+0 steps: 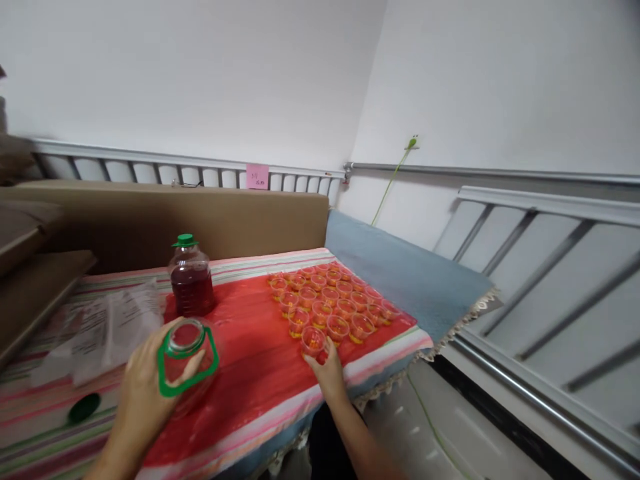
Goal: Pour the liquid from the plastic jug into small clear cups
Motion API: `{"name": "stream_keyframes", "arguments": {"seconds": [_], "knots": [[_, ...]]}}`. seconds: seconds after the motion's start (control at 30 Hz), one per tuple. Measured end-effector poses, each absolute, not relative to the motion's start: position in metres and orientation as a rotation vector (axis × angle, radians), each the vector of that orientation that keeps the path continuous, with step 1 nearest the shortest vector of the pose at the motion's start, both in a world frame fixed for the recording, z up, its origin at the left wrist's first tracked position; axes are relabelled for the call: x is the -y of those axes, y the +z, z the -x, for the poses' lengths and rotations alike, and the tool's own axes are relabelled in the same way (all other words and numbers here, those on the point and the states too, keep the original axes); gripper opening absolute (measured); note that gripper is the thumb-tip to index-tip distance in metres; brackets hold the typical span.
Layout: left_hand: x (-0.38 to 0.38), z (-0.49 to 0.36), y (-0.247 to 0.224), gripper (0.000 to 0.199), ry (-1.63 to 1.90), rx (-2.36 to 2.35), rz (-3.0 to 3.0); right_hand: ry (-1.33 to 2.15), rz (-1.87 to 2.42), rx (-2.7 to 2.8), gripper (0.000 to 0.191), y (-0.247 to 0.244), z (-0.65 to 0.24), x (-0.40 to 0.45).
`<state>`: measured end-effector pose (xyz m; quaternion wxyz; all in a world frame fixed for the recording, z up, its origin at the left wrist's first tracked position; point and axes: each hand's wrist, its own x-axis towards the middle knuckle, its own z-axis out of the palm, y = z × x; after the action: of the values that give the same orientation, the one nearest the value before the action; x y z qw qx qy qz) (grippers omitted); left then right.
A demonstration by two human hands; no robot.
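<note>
Two-handed hold: level, light, unhurried

Gripping green-handled clear plastic jug (186, 340) in left hand (147, 370), with fingers closed round neck and handle. Mouth uncapped, facing up; roughly upright, as far as can be told. Pinching small round clear plastic cup (313, 341) in right hand (327, 373), narrow hold, thumb and fingertips at near side; pressure, cannot tell. Located at near end of block of similar clear plastic cups (330, 295), on smooth red sheet (245, 313), just beside neighbours.

To do well: pinch cup low and lightly, since thin plastic would likely flex if squeezed. Hold rim level so as not to spill small orange bits inside. Leave fingertips clear of neighbouring rims; tight spacing, easy to knock. Watch for wrinkles in sheet, likely to tip a light cup. Support jug by handle, well left of cup, without bumping tall clear bottle of dark red liquid with green cap (191, 287) behind. Avoid dragging left wrist across dark green round lid (84, 408) on striped cloth (50, 437).
</note>
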<state>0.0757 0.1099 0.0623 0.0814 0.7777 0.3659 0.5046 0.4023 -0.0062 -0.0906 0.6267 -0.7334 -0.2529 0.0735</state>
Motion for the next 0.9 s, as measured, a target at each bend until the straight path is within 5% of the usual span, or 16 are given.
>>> {"name": "stream_keyframes", "arguments": {"seconds": [0.57, 0.9], "knots": [[-0.171, -0.073, 0.073, 0.045, 1.457, -1.117, -2.040, 0.127, 1.803, 0.570, 0.057, -0.088, -0.397, -0.009], [-0.152, -0.068, 0.082, 0.038, 1.465, -1.036, -2.061, 0.326, 1.595, 0.761, 0.064, 0.054, -0.336, -0.034]]}}
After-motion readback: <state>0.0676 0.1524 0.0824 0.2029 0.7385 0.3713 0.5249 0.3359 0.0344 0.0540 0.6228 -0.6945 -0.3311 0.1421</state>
